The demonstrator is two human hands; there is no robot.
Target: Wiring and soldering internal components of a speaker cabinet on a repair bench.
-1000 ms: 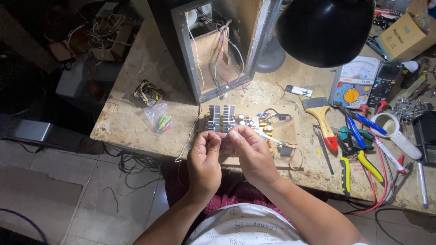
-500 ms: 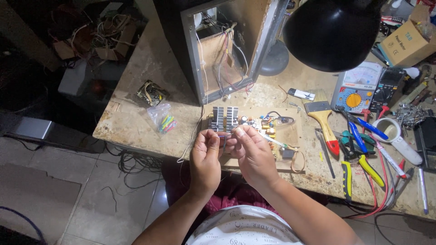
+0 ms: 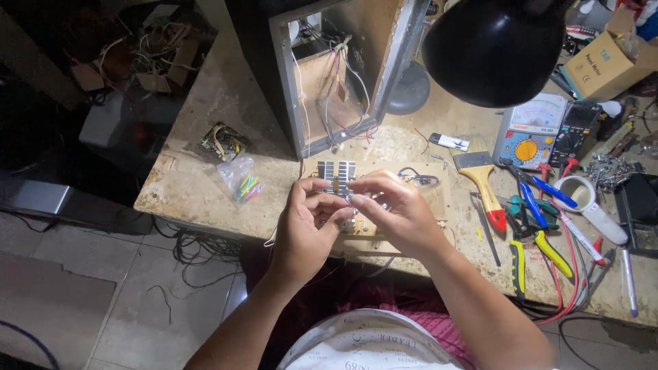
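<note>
My left hand [image 3: 310, 229] and my right hand [image 3: 396, 211] meet over a brown circuit board [image 3: 432, 195] that lies on the worn workbench [image 3: 199, 192]. Both hands pinch the board's finned silver heat sink [image 3: 337, 173] and the small parts beside it; the fingertips hide exactly what they hold. Thin wires run from the board toward an open speaker-like cabinet [image 3: 329, 75] standing just behind it.
A black lamp shade [image 3: 493, 48] hangs over the right side. A paintbrush [image 3: 485, 188], pliers [image 3: 541, 229], a multimeter [image 3: 531, 130], tape roll [image 3: 576, 192] and cardboard box [image 3: 603, 62] crowd the right. A small bag of coloured bits [image 3: 243, 183] and a coil part [image 3: 223, 140] lie left.
Both hands have stayed together on the board's heat sink, shifting only slightly; the view has tilted a little.
</note>
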